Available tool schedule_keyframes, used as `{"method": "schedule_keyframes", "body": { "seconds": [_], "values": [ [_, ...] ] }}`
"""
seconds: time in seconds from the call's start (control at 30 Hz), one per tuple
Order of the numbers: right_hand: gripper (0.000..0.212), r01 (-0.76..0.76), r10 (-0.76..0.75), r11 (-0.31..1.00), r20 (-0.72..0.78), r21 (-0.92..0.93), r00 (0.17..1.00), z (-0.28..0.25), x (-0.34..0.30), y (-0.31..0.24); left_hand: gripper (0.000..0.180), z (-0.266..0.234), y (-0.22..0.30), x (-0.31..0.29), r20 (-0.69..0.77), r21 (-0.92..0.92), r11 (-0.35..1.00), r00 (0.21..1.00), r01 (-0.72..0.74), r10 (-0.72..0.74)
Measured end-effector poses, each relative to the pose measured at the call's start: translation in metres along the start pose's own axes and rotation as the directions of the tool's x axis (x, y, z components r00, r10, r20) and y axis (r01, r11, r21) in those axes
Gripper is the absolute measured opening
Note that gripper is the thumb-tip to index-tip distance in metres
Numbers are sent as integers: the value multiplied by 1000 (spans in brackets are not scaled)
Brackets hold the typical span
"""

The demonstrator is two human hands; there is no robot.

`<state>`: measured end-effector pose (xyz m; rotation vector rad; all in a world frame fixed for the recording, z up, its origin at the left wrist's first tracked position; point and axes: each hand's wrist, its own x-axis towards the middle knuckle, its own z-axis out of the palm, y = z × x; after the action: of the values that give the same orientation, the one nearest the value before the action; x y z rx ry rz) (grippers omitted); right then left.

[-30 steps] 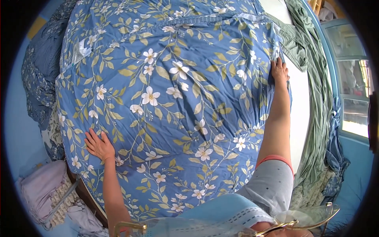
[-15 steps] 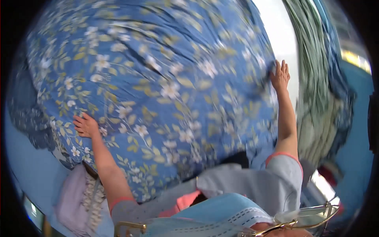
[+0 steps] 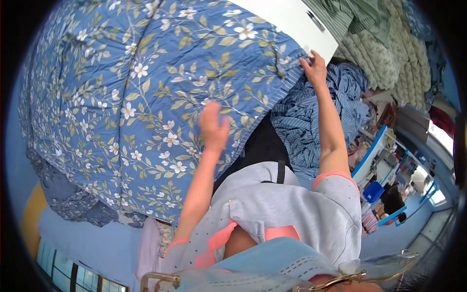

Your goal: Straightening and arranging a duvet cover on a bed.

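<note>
A blue quilt (image 3: 160, 92) with white flowers and yellow-green leaves spreads across most of the view, its striped edge (image 3: 272, 97) running down towards my body. Over its middle, my left hand (image 3: 214, 127) is blurred by motion, with thumb and fingers apart and nothing seen in it. At the quilt's right corner, my right hand (image 3: 315, 70) has thumb and fingers spread beside the fabric edge. Whether it touches the cloth there is hard to tell.
A white board-like surface (image 3: 292, 19) shows beyond the quilt. Crumpled blue striped fabric (image 3: 311, 121) lies by my right forearm, with green striped cloth (image 3: 335, 17) and a pale padded cover (image 3: 374, 61) farther right. Shelves of mixed items (image 3: 384, 180) stand at the right.
My left hand has moved right, from the quilt's left side to its middle. The view has turned, and the blue striped fabric and shelves now show at the right.
</note>
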<state>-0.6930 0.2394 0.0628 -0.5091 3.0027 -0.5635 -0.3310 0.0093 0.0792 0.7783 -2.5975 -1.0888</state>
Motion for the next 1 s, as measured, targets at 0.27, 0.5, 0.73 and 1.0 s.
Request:
{"method": "schedule_keyframes", "body": {
  "seconds": [0.27,0.5,0.73,1.0],
  "values": [
    [45,362,-417,894,196,265,887,0,38,-11,78,85,68,-4,353,-60,983,918,-172,182],
    [18,-15,-173,592,145,806,974,-2,50,30,49,90,75,40,435,-147,988,894,-42,103],
    [24,509,-449,692,-246,512,859,-78,-6,-79,28,94,168,155,182,-717,651,968,250,-171],
    [30,312,-226,823,-230,475,947,-34,-3,-54,14,89,144,155,434,-589,476,753,653,-495]
  ]
}}
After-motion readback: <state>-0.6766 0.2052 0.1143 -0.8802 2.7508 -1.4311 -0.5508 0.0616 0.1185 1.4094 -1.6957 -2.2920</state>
